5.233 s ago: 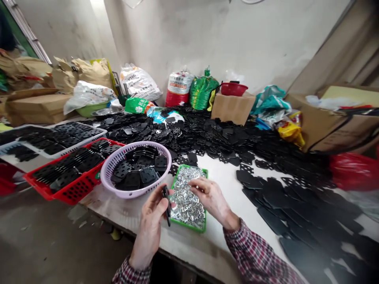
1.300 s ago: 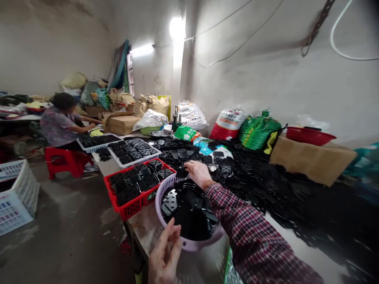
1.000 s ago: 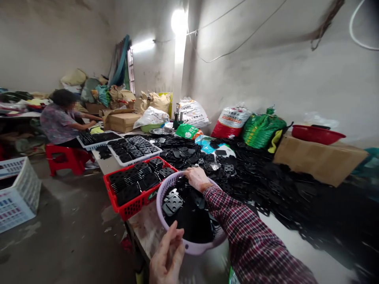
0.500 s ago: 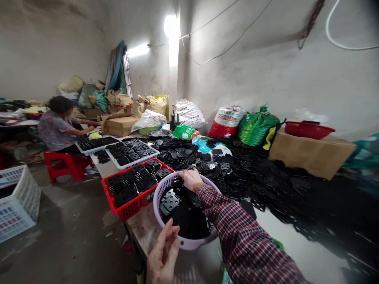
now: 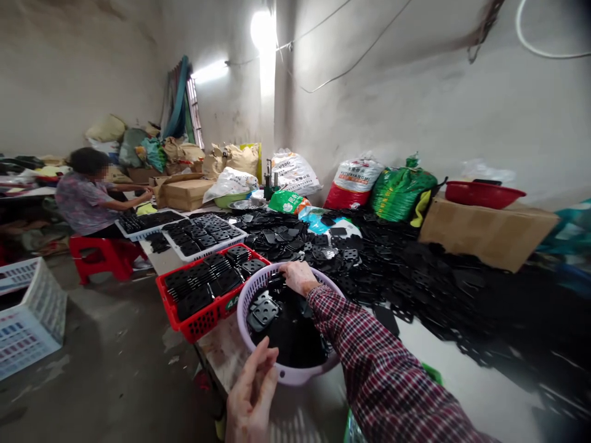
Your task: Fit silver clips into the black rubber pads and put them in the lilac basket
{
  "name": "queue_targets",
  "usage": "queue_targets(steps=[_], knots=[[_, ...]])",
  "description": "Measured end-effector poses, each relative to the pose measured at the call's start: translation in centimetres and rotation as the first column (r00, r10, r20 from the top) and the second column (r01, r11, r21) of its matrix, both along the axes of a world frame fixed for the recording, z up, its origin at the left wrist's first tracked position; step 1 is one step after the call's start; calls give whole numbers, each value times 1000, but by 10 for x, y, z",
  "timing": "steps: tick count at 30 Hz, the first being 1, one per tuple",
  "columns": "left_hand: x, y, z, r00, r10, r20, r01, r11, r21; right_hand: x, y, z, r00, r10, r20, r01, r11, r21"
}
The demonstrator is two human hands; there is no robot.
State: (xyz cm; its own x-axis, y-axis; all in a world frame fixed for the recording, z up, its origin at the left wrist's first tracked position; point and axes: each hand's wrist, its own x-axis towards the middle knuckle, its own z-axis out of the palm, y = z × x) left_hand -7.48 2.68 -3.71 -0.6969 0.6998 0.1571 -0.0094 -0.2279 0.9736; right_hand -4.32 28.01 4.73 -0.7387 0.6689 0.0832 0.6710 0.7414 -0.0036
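Plates (image 5: 265,309), black and perforated, lie inside the lilac basket (image 5: 302,375), which stands on the table (image 5: 221,351) just beside the red crate (image 5: 194,327). The right hand (image 5: 299,278) reaches to the basket's far rim, fingers bent downward; whether they grip a plate, the rim or nothing cannot be told. The left hand (image 5: 248,400) hangs by the near rim, loosely curled, thumb and fingers parted, with nothing visible held. Leaning weight on that far rim could tip or drag the basket, and a sideways shove might nudge the crate, whose corner seems to jut past the table's edge; the plates, resting at uneven angles, could slide and jumble if the plaid sleeve (image 5: 378,369) caught one
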Motion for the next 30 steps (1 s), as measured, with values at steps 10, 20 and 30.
queue_targets(steps=[10, 20, 30], knots=[[2, -2, 16, 999, -3, -54, 2, 1000, -21, 15, -9, 10, 991, 35, -131, -35, 999, 4], [49, -15, 19, 954, -278, -113, 266, 957, -116, 165, -135, -23, 891, 25, -453, -19, 1000, 17], [130, -19, 16, 740, -668, -77, 651, 741, -165, 445, -309, -44, 546, -838, -22, 818, 538, -204]])
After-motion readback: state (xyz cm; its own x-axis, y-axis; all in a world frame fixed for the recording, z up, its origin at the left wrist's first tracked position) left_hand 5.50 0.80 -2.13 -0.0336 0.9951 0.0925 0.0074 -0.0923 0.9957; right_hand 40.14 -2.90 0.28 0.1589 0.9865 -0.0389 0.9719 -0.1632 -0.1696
